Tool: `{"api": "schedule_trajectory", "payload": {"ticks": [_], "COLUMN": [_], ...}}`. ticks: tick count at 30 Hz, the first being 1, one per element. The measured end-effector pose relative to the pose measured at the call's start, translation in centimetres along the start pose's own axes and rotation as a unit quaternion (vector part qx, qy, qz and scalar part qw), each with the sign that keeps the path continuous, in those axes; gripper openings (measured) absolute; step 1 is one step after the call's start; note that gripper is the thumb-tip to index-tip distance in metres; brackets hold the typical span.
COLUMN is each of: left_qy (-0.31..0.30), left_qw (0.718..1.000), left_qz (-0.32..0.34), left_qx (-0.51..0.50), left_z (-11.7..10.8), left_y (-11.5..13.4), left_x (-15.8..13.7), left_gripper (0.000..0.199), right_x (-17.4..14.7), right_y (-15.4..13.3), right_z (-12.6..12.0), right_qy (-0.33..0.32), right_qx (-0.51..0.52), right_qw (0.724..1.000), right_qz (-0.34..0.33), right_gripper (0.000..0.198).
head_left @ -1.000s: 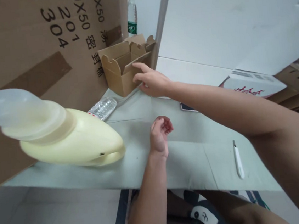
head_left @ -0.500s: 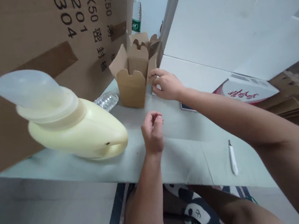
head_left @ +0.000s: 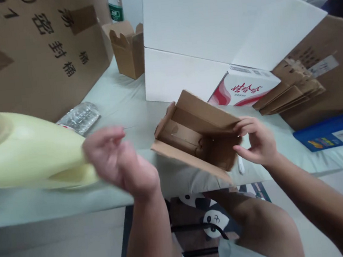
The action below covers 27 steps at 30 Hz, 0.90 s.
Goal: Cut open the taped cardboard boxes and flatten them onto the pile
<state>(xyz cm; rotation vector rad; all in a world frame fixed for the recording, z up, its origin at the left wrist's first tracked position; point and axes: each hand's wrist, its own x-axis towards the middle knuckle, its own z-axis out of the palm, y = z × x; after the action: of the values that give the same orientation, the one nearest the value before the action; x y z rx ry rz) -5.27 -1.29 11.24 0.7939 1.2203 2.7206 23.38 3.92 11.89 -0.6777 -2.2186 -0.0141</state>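
A brown cardboard takeaway box [head_left: 203,111] lies tipped over the table, its flaps open and its inside facing me. My right hand [head_left: 257,140] grips its right end between thumb and fingers. To the left, my left hand [head_left: 121,162] is raised in front of the pale yellow jug-like container [head_left: 38,146], smeared by motion. Its fingers are curled in, and a thin line shows at the fingertips; what it is I cannot make out. Behind the tipped box's right end, a white-handled tool [head_left: 240,165] is partly hidden.
Another brown takeaway box [head_left: 124,58] stands at the back beside a large white box [head_left: 180,72]. A clear plastic bottle [head_left: 81,115] lies near the big carton [head_left: 72,90]. On the right are a red-and-white box [head_left: 247,88], a blue package [head_left: 328,132] and flat cardboard [head_left: 293,95].
My right hand has brought the front takeaway box from the back toward me and to the right, tipping it over. My left hand has moved left. The view has turned to the right.
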Motion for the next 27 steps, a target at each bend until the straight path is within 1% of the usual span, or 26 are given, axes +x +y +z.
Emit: {"api": "schedule_trajectory", "payload": {"ticks": [1, 2, 3, 4, 5, 6, 8, 10, 13, 17, 19, 21, 23, 24, 27], "left_qy": [-0.062, -0.104, -0.142, -0.176, -0.209, -0.243, -0.297, -0.322, -0.321, -0.299, -0.302, -0.314, -0.320, -0.326, -0.335], "left_qw": [0.992, 0.974, 0.954, 0.938, 0.926, 0.916, 0.903, 0.905, 0.923, 0.941, 0.947, 0.946, 0.945, 0.942, 0.938], "left_qz": [-0.114, -0.202, -0.262, -0.296, -0.311, -0.313, -0.300, -0.268, -0.210, -0.155, -0.112, -0.084, -0.075, -0.078, -0.090], "left_qx": [0.010, -0.010, -0.023, -0.040, -0.056, -0.068, -0.083, -0.077, -0.030, 0.014, 0.006, 0.001, 0.008, 0.015, 0.013], "left_z": [0.2, 0.5, 0.8, 1.1, 1.4, 1.8, 2.4, 2.9, 3.6, 4.7, 5.2, 5.7, 6.1, 6.2, 6.6], "left_y": [-1.1, -2.3, -3.3, -4.1, -4.6, -4.9, -4.9, -4.6, -4.5, -5.0, -5.1, -5.0, -4.8, -4.6, -4.2], "left_x": [-0.2, -0.6, -1.1, -1.7, -2.4, -3.0, -4.2, -5.2, -6.0, -6.5, -6.7, -6.9, -7.3, -7.4, -8.0], "left_gripper": [0.006, 0.014, 0.023, 0.032, 0.039, 0.043, 0.045, 0.040, 0.035, 0.029, 0.026, 0.024, 0.023, 0.022, 0.024], "right_x": [-1.4, -2.7, -3.8, -4.7, -5.4, -5.9, -6.7, -7.4, -8.7, -10.8, -11.4, -11.7, -11.7, -11.7, -11.8], "right_y": [-0.1, -0.1, -0.2, -0.3, -0.5, -0.6, -0.8, -0.7, 0.2, 1.3, 1.4, 1.1, 0.7, 0.5, -0.3], "right_z": [-0.1, -0.1, 0.2, 0.7, 1.2, 1.7, 2.4, 2.9, 3.2, 3.9, 4.2, 4.2, 3.8, 3.4, 2.1], "right_qy": [0.018, 0.042, 0.070, 0.103, 0.133, 0.160, 0.204, 0.228, 0.230, 0.203, 0.191, 0.185, 0.188, 0.191, 0.189], "right_qx": [-0.010, -0.022, -0.039, -0.059, -0.080, -0.099, -0.124, -0.116, -0.056, 0.036, 0.095, 0.141, 0.159, 0.157, 0.132], "right_qw": [1.000, 0.998, 0.995, 0.990, 0.983, 0.974, 0.956, 0.946, 0.947, 0.948, 0.938, 0.925, 0.919, 0.921, 0.937], "right_qz": [0.019, 0.037, 0.056, 0.076, 0.099, 0.124, 0.171, 0.198, 0.216, 0.241, 0.272, 0.301, 0.308, 0.302, 0.263], "right_gripper": [0.023, 0.024, 0.025, 0.026, 0.027, 0.028, 0.031, 0.034, 0.043, 0.071, 0.082, 0.087, 0.087, 0.083, 0.059]}}
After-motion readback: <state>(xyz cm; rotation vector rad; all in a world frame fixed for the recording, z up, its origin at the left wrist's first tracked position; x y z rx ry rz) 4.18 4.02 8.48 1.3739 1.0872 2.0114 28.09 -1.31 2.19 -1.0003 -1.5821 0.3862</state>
